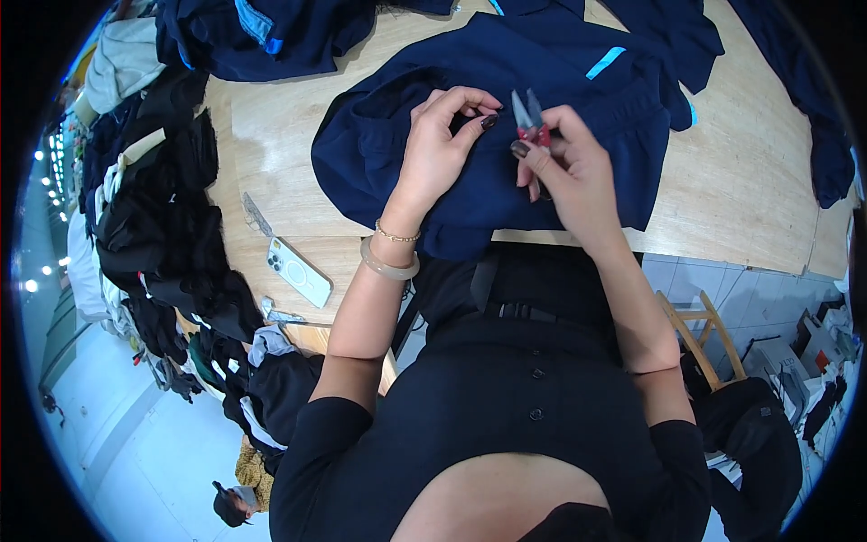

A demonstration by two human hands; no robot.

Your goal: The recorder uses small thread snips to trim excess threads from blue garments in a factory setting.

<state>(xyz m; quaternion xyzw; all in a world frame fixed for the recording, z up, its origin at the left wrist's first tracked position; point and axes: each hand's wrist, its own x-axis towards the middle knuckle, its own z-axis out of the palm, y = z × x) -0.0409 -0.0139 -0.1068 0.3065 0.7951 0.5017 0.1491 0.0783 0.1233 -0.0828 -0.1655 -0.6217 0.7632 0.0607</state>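
A dark navy garment (560,203) with a gathered band lies spread over the wooden table before me. Above its middle, my right hand (569,163) grips a pair of thread snips (531,117) with red handles, the two metal blades pointing away from me and slightly apart. Just left of the blades, my left hand (452,131) is closed in a pinch over the navy cloth. Whatever its fingertips hold is too small and dark to make out. A light blue strip (605,63) shows on the garment's far right part.
More navy garments (280,41) lie along the table's far side, some with blue strips. A pale phone (300,273) and glasses (256,215) rest on the table (271,135) at left. Dark clothes (158,217) are heaped beyond. A wooden chair (704,330) stands at right; another person (244,497) is lower left.
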